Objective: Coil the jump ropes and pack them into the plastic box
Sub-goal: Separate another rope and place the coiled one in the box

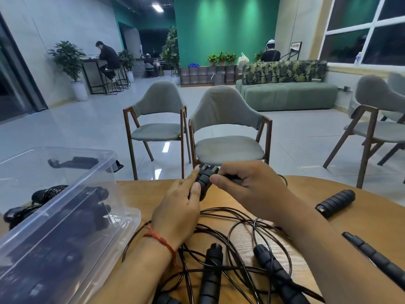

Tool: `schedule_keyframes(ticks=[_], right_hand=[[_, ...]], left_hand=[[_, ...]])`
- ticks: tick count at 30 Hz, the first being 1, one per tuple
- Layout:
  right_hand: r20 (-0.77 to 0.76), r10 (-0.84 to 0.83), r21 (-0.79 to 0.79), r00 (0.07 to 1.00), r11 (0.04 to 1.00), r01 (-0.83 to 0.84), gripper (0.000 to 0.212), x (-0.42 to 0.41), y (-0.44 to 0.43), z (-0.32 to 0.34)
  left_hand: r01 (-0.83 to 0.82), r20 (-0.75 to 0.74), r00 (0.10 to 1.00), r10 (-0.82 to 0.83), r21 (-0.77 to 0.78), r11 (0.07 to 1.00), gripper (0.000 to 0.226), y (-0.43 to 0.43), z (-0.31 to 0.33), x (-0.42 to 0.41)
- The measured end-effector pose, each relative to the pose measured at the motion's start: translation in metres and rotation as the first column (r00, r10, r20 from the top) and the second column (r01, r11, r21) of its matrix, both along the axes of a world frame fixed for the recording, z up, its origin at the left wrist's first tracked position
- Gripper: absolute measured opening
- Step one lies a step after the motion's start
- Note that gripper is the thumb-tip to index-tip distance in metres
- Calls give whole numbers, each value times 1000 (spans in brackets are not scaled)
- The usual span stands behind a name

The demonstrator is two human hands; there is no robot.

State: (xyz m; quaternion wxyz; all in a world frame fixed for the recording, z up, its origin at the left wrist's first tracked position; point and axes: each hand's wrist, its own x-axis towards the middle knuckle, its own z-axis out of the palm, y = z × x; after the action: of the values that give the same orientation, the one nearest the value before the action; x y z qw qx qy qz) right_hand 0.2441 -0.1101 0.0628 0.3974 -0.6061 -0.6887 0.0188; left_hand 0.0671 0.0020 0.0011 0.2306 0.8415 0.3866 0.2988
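Observation:
My left hand (178, 213) grips a pair of black ribbed jump-rope handles (206, 178) held side by side above the wooden table (274, 216). My right hand (245, 187) pinches a black cord right beside those handles. Loose black rope (236, 242) lies tangled on the table under both wrists. Two more handles (211, 273) (276, 273) lie near the front edge. The clear plastic box (65, 211) stands at the left, tilted, with dark coiled ropes inside.
Another black handle (336, 202) lies at the right of the table, and a long ribbed one (377, 257) sits by my right forearm. Two grey chairs (228, 128) stand just beyond the table's far edge. People sit far back in the room.

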Motion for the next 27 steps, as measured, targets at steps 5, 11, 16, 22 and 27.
schedule_keyframes(ticks=[5, 11, 16, 22, 27], right_hand=[[-90, 6, 44, 996, 999, -2, 21, 1, 1, 3], [-187, -35, -14, 982, 999, 33, 24, 3, 1, 3], [-233, -51, -120, 971, 993, 23, 25, 10, -3, 13], [-317, -78, -300, 945, 954, -22, 42, 22, -6, 14], [-489, 11, -431, 872, 866, -252, 45, 34, -11, 13]], left_hand=[[134, -37, 991, -131, 70, 989, 64, -10, 0, -2], [308, -78, 951, -299, 139, 941, 52, -19, -1, 2], [445, 8, 894, -448, 110, 889, 67, -21, 4, -5], [572, 21, 815, -579, 124, 811, 111, -29, 6, -1], [629, 131, 733, -667, 241, 739, 99, -39, 7, -2]])
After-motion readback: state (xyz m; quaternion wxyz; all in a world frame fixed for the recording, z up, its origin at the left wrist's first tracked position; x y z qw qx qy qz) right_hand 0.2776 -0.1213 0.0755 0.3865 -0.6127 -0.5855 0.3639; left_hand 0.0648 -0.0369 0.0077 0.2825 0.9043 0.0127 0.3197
